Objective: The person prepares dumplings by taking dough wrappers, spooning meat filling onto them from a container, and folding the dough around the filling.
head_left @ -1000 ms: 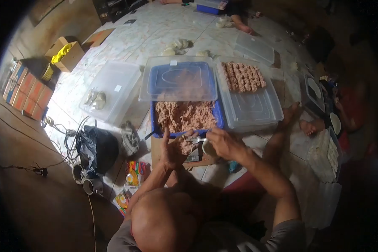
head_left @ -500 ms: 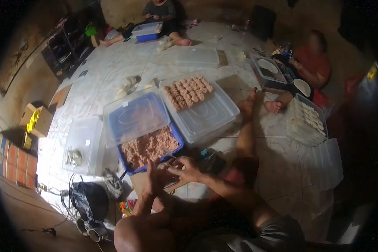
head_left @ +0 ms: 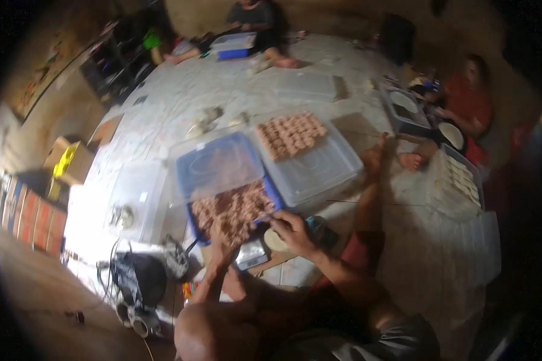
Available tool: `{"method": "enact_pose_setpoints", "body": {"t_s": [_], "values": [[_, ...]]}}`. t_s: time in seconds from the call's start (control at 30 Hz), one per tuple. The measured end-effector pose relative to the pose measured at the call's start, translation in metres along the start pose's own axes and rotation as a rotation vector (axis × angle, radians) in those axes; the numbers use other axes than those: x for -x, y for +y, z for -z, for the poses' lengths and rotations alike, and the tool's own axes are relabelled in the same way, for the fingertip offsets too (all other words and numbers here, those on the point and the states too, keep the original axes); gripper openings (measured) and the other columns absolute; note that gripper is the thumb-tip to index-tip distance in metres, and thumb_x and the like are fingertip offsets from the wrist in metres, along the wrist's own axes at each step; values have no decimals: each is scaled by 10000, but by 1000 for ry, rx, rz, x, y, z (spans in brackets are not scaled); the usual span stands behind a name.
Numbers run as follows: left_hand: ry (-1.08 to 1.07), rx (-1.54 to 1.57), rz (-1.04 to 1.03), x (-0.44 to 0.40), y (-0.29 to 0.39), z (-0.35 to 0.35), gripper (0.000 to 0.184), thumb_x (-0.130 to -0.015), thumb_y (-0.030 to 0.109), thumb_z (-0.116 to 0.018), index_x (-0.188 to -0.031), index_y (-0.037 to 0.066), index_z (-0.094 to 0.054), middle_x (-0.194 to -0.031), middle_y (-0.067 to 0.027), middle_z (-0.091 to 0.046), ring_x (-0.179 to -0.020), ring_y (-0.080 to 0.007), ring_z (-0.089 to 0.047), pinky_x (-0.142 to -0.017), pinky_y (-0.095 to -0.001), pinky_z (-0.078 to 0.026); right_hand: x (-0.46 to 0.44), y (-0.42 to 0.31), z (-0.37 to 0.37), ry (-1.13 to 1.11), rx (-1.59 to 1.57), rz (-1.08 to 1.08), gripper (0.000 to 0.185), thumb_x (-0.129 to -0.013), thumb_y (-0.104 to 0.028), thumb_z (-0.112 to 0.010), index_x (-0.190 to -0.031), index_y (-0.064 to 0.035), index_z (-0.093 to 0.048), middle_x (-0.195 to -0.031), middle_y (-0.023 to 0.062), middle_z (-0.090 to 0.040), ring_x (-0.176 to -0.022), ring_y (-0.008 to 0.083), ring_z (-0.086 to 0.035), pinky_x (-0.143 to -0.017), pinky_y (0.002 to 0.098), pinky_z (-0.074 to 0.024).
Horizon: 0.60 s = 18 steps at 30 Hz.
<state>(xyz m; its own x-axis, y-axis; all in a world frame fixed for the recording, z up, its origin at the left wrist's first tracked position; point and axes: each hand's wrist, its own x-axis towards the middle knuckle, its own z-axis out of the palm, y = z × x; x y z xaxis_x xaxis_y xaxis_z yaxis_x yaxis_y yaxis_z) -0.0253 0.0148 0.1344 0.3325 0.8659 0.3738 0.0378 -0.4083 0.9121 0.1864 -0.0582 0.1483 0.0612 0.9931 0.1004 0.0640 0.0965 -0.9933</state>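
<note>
The right hand (head_left: 294,233) has drawn away from the left hand (head_left: 224,242), apparently pinching a thin utensil (head_left: 265,219) by the blue tub's (head_left: 274,192) near-right corner; the left, grip unclear, is nearer the mince (head_left: 244,201) ahead inside.

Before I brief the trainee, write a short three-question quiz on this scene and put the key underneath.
1. Multiple choice: the tub that holds the minced mixture is
A. red
B. blue
C. green

2. True or false: the translucent cover hides all of the mixture.

3. Compare: between the person's left hand and right hand, which is nearer the black bag?

Key:
1. B
2. False; the near part of the mixture lies uncovered.
3. The left hand.
</note>
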Motion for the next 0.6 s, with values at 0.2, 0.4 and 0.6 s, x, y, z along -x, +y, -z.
{"method": "enact_pose_setpoints", "body": {"t_s": [0.2, 0.4, 0.6], "values": [[21, -448, -359, -11, -19, -15, 411, -792, 209, -806, -1092, 24, -594, -890, -121, -688, -745, -231, -673, -682, -334, -541, 25, 62, -11, 61, 386, 371, 70, -954, -45, -556, -926, 4, -597, -752, 103, -553, -676, 246, -520, -632, 348, -426], [81, -240, 17, -5, 3, -6, 392, -710, 238, -897, -925, 48, -631, -838, -88, -652, -775, -256, -640, -724, -369, -527, 20, 18, -2, 112, 384, 295, 109, -937, -78, -592, -951, 30, -597, -843, 126, -610, -822, 296, -592, -747, 396, -478], [88, 42, 164, -5, 36, -14, 428, -713, 164, -928, -1015, 24, -659, -910, -41, -670, -854, -131, -620, -763, -277, -510, 50, 50, -19, -242, -386, -267, 147, -978, -124, -554, -941, 3, -618, -833, -4, -598, -743, 114, -528, -709, 297, -463]]}}
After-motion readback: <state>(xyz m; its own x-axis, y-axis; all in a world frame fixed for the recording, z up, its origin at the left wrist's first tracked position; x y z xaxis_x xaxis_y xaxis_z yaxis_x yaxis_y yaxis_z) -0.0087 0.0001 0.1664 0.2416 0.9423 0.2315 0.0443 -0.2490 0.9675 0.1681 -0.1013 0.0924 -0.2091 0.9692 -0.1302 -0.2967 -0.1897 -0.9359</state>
